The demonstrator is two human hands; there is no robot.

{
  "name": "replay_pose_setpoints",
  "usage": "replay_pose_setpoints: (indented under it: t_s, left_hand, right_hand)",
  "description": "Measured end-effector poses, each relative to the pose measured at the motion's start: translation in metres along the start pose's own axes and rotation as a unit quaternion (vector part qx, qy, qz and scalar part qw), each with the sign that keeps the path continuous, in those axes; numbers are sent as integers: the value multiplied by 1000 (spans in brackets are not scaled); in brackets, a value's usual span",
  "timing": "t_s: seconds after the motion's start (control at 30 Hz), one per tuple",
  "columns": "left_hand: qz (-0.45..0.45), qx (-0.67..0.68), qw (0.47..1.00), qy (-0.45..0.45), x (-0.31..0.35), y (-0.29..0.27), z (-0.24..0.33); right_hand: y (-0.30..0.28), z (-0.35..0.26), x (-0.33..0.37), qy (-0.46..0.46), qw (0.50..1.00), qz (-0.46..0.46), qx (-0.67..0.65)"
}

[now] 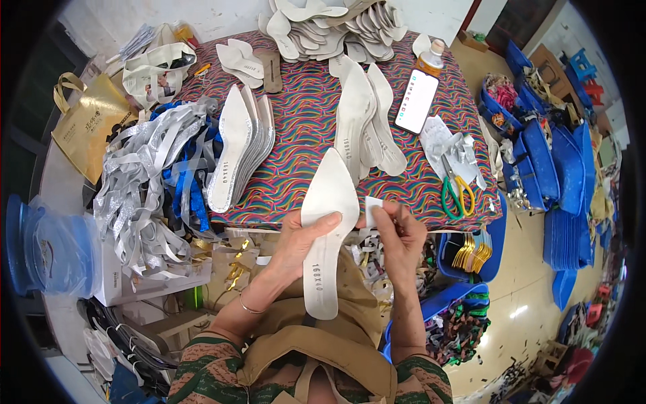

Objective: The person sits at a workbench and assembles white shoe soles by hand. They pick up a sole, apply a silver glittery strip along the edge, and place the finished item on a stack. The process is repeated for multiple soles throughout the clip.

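An off-white shoe insole (pixel 330 192) with a pointed toe hangs toe-up in front of me, its heel end over my lap. My left hand (pixel 303 236) is closed on its middle, the thumb lying across the face. Close to the insole's right edge, my right hand (pixel 402 232) pinches a small white strip (pixel 371 210) between thumb and fingers. Whether the strip touches the insole I cannot tell. Just beyond lies a pile of similar insoles (pixel 353 101). To the left, a neat fanned stack of insoles (pixel 233 135) with stitched-looking edges rests on the patterned tablecloth (pixel 296 128).
Silver strips (pixel 145 188) hang over the table's left side. Green-and-yellow-handled scissors (pixel 452 195) lie at the right, near scraps (pixel 447 145), a phone (pixel 416 101) and a bottle (pixel 431 57). More insoles (pixel 323 40) are heaped at the back. Blue bins (pixel 564 161) crowd the floor right.
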State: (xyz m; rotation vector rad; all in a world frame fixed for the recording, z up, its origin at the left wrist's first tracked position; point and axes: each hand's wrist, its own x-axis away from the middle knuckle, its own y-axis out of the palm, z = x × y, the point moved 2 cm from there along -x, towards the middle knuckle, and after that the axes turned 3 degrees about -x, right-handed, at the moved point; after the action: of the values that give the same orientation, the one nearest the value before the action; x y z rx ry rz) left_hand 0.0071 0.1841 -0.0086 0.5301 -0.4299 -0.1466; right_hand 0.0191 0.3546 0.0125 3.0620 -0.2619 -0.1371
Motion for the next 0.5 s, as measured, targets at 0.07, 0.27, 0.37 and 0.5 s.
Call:
replay_pose_setpoints:
  t_s: [0.07, 0.27, 0.37, 0.5]
  left_hand:
    - [13, -30, 999, 42, 7, 1, 3]
    - [11, -106, 990, 94, 18, 2, 10]
    - [5, -124, 987, 102, 18, 3, 12]
    - [5, -133, 985, 110, 14, 1, 10]
  right_hand:
    - [4, 5, 2, -23, 1000, -9, 19]
    - [5, -4, 2, -92, 992, -25, 80]
    - [6, -7, 2, -118, 988, -47, 92]
    - [6, -9, 4, -136, 984, -51, 105]
